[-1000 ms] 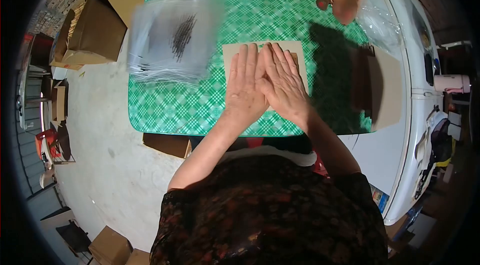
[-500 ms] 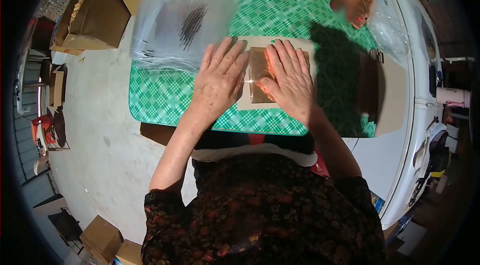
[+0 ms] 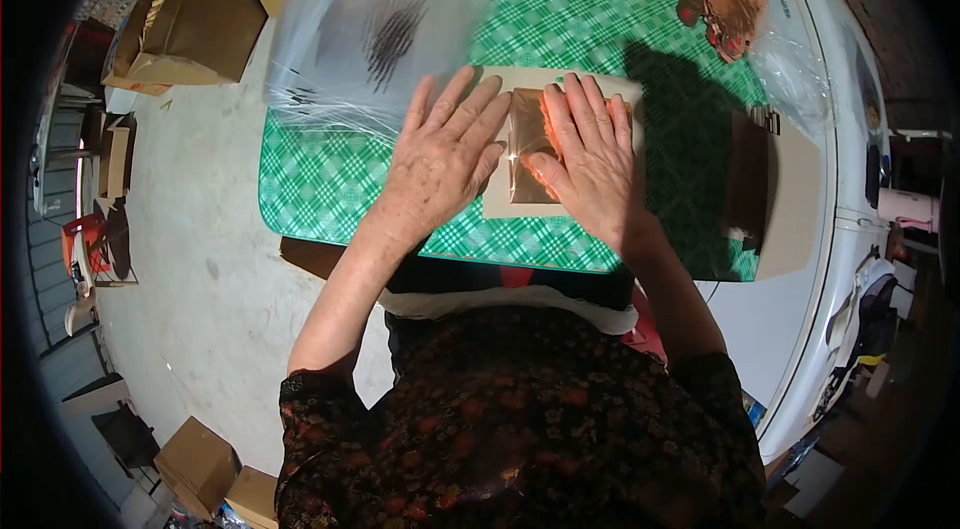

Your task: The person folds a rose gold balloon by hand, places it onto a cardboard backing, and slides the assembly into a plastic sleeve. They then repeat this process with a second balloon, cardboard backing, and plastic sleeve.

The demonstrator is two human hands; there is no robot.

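A: Cardboard sheet lies flat on the green checked surface, near its front edge. Shiny copper-coloured foil packet sits on the sheet.

B: Hands?

A: Left hand at 9 o'clock of the packet, fingers spread flat, pressing on the sheet's left edge and the surface, gripping nothing. Right hand flat on the packet, fingers extended, gripping nothing.

B: Around them?

A: Stack of clear plastic bags at 10 o'clock. Brown cardboard stack at 3 o'clock, well apart.
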